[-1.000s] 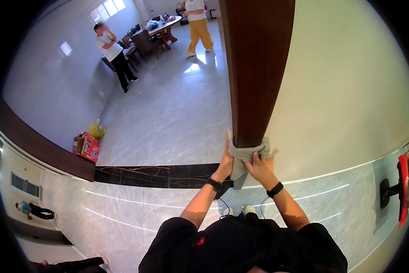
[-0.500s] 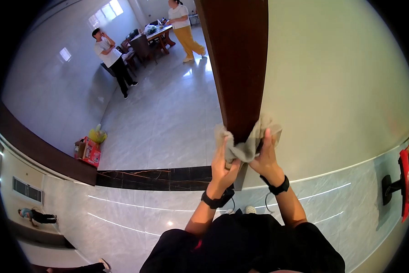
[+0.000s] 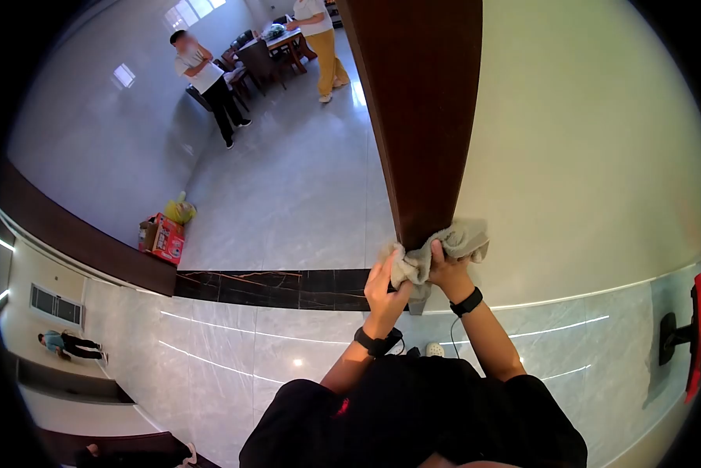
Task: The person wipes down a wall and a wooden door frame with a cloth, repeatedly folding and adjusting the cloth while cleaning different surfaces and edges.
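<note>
A light grey cloth (image 3: 414, 264) is wrapped around the lower part of the dark brown door frame (image 3: 417, 117), bunched in the middle with a loose end spread to the right. My left hand (image 3: 385, 292) grips the cloth at the frame's left edge. On the right side, my right hand (image 3: 449, 271) presses the cloth against the frame with its thumb up. Both wrists carry black bands. Folds of cloth hide some of my fingertips.
Through the doorway, two people stand near a dining table (image 3: 284, 39) with chairs. A red carton (image 3: 163, 238) and yellow bag (image 3: 180, 210) sit by the left wall. A black stone threshold (image 3: 272, 288) crosses the floor. A red-and-black object (image 3: 695, 335) stands far right.
The view has shifted, and both hands sit a little lower on the door frame with the cloth. The cloth's right end now spreads farther out. The person in yellow trousers has shifted position.
</note>
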The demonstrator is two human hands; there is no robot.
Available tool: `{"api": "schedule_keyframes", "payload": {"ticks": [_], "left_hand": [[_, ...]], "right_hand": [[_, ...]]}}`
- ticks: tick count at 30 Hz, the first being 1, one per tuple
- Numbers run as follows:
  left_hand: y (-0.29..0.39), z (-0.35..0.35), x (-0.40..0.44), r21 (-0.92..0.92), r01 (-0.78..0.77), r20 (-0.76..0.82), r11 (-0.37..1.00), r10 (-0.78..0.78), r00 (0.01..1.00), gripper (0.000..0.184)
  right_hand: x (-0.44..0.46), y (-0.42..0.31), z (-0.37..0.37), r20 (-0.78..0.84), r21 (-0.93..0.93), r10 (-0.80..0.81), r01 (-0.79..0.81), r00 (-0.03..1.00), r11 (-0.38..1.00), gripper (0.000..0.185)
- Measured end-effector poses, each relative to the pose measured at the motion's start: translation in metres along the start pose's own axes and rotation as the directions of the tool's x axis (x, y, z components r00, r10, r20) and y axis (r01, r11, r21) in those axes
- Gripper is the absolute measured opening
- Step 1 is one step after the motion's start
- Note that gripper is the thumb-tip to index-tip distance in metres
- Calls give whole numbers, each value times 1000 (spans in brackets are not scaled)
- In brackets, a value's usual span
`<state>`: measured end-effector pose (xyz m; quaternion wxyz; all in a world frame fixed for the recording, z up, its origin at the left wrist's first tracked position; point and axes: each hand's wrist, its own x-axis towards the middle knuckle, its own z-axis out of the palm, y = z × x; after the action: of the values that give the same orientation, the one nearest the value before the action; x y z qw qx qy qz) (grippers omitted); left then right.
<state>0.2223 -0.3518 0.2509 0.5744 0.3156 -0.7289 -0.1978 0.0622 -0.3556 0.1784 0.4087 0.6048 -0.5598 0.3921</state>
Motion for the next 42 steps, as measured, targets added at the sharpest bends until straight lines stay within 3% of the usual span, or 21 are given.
{"api": "schedule_keyframes", "payload": {"ticks": [3,4,5,7,9,11,14,16,18,20,23,24,26,27,29,30,32,36,37,39,42], "left_hand": [[-22,6,-29,-37,112,53,993,-110,992,50],[-29,7,-39,-69,223,112,972,-215,970,48],[-41,8,-52,-69,224,113,972,-215,970,48],[-59,13,-77,-23,403,214,915,-389,896,55],[-77,21,-97,-85,478,240,874,-447,861,53],[-80,22,-101,57,620,319,782,-603,731,57],[-118,31,-130,243,651,442,719,-679,586,65],[-122,34,-131,163,640,414,751,-641,647,59],[-121,35,-124,96,637,400,765,-615,679,57],[-95,24,-101,267,628,481,731,-666,570,55],[-58,17,-86,90,611,421,787,-586,693,49],[-40,14,-76,90,615,422,784,-589,689,49],[-8,7,-59,-124,579,352,806,-509,785,52],[-11,6,-60,-60,466,323,883,-424,846,56],[24,-6,-26,-46,95,255,994,-80,964,53],[35,-8,-9,-47,97,258,994,-82,963,53],[49,-10,18,-6,-431,253,902,419,872,48],[52,2,45,-20,-401,280,916,390,877,47],[48,7,49,33,-400,278,916,376,884,46],[37,16,47,97,-406,263,909,370,891,44],[4,28,11,252,-448,354,858,349,868,43]], "right_hand": [[-28,-3,-2,22,89,16,-18,1000,996,68],[-45,-3,1,90,97,12,-21,996,995,65],[-63,-5,4,158,104,6,-23,987,994,62],[-103,-11,10,151,133,30,-50,988,990,53],[-145,-15,12,605,162,69,-207,793,965,62],[-132,-27,-4,544,146,151,-270,825,952,39],[-154,-35,-14,680,77,166,-294,714,953,44],[-165,-33,-23,783,63,122,-273,609,960,54],[-147,-26,-33,723,108,122,-286,680,952,55],[-125,-20,-50,620,239,139,-354,772,904,56],[-99,-18,-64,585,127,290,-439,758,889,57],[-87,-16,-65,499,133,321,-437,805,890,56],[-61,-9,-67,420,139,383,-475,823,869,57],[-47,-2,-66,328,151,442,-508,835,848,59],[-15,22,-65,199,211,483,-518,853,829,60],[12,37,-68,120,194,436,-452,892,871,63],[72,65,-80,-1,187,328,-322,945,928,66],[149,79,-94,-180,99,157,-141,971,985,57],[144,80,-91,-181,101,154,-137,971,985,57],[118,86,-74,-145,-181,49,-75,988,981,51],[65,87,-55,-155,-222,65,-99,986,970,48]]}}
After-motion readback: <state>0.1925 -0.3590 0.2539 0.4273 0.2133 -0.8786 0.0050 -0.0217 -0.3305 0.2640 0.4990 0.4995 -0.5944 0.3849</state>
